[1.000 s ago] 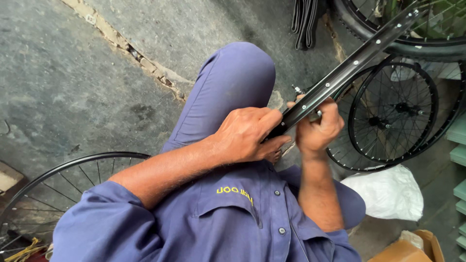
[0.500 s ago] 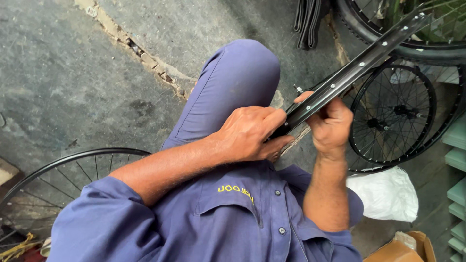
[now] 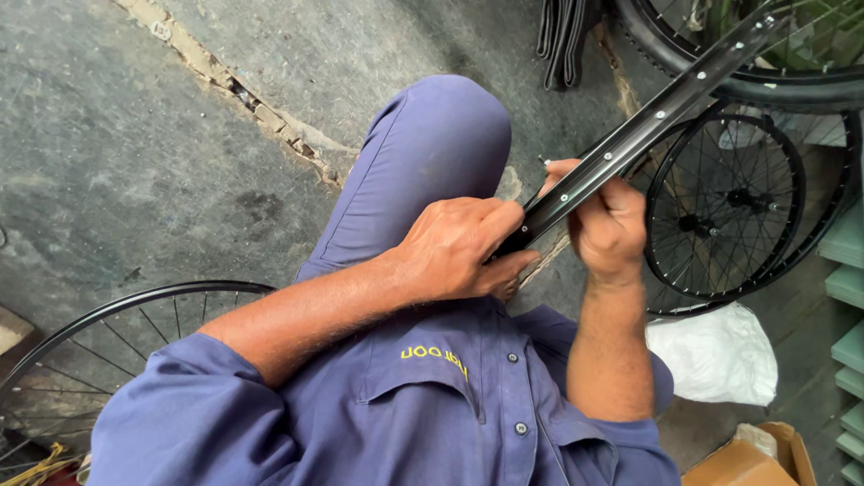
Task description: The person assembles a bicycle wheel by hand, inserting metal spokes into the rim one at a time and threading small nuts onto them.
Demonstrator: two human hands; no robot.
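Observation:
A black bicycle rim (image 3: 666, 112) runs edge-on from my lap up to the top right, with small silver spoke nipples along its inner channel. My left hand (image 3: 463, 247) is closed around the rim's near end, above my blue-clad knee (image 3: 441, 144). My right hand (image 3: 607, 225) grips the rim just beyond it, fingers curled over the channel. A small pin-like part seems to stick out by the right fingertips; it is too small to tell what it is.
A spoked black wheel (image 3: 724, 207) lies on the floor to the right, another wheel (image 3: 81, 360) at lower left. A tyred wheel (image 3: 765, 81) leans at top right. A white bag (image 3: 715, 355), a cardboard box (image 3: 747, 459) and green shelves (image 3: 846, 279) stand at the right.
My right hand has slid a little further along the rim, up and to the right. The left hand has kept its grip in the same place.

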